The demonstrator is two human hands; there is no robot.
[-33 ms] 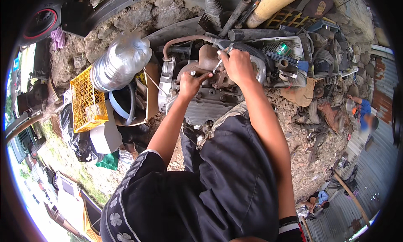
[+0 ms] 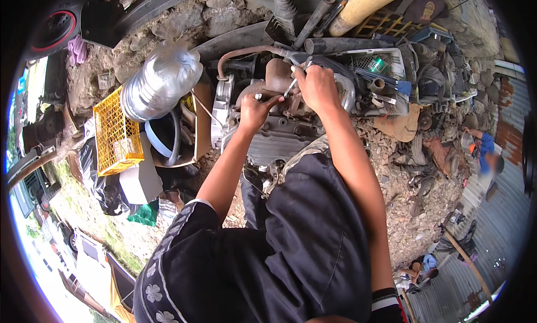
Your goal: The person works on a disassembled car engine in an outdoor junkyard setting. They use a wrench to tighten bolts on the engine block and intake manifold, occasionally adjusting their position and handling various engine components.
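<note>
In front of me is an engine (image 2: 279, 141) with a rusty brown manifold (image 2: 278, 75) on top. My right hand (image 2: 318, 88) is closed round the upper part of a slim silver wrench (image 2: 290, 88), which slants down to the left onto the rusty part. My left hand (image 2: 254, 110) is curled over the manifold. One of its digits reaches right, to the wrench's lower end. A small pale bit shows at its curled fingers, too small to name. The spot where the wrench meets the engine is partly hidden by my fingers.
A large clear plastic bottle (image 2: 159, 79) and a yellow crate (image 2: 117, 135) stand left. On the right are a pale basket of parts (image 2: 396, 65) and scattered metal parts on gravel. Pipes (image 2: 349, 45) lie behind the engine. Two other people (image 2: 485, 152) are farther right.
</note>
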